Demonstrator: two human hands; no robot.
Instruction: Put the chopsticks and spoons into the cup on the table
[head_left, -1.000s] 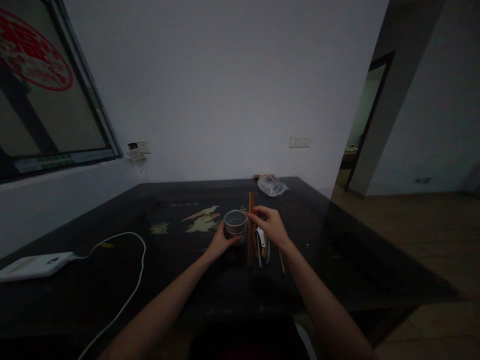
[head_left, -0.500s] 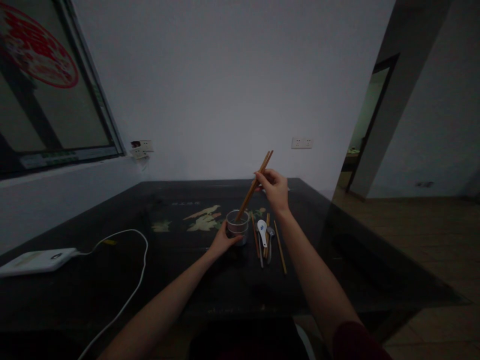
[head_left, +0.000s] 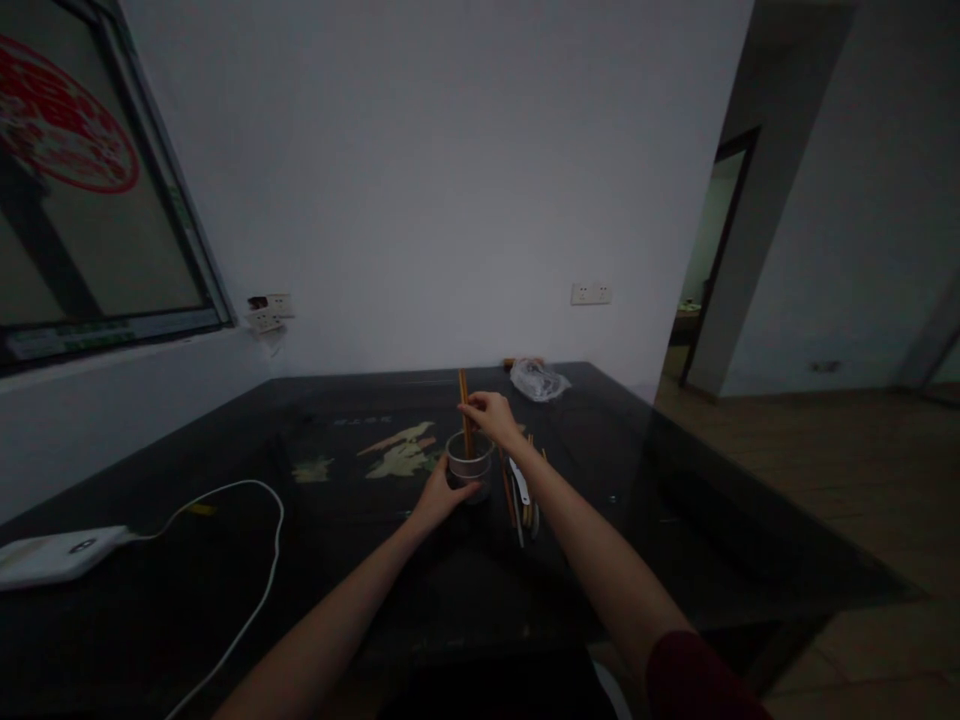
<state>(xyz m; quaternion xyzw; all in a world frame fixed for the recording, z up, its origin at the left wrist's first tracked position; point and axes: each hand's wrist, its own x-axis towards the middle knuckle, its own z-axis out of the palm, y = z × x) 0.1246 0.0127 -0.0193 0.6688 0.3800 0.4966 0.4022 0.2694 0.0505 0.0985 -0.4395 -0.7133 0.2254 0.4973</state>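
At the far left, a window carries a round red sticker, cut off by the picture's edge; its pattern cannot be read as writing here. Below, on the dark table, lies a white device with a dark oval mark but no legible brand. A white cable runs from it in a loop towards the near edge. Wall sockets sit beside the window's lower corner.

Farther right, the tabletop bears a pale printed design, with a short line of characters above it, too blurred to read. The left hand is curved part-open around the side of a grey cup, its thumb across the near face. No label shows on the cup. A bundle of chopsticks stands nearly upright with its lower ends inside the cup; the right hand pinches it between thumb and fingertips above the rim.

Just right of the cup lie a white spoon and other utensils, partly covered by the right forearm. A clear plastic bag rests near the back edge, below another socket plate. A doorway stands beyond.
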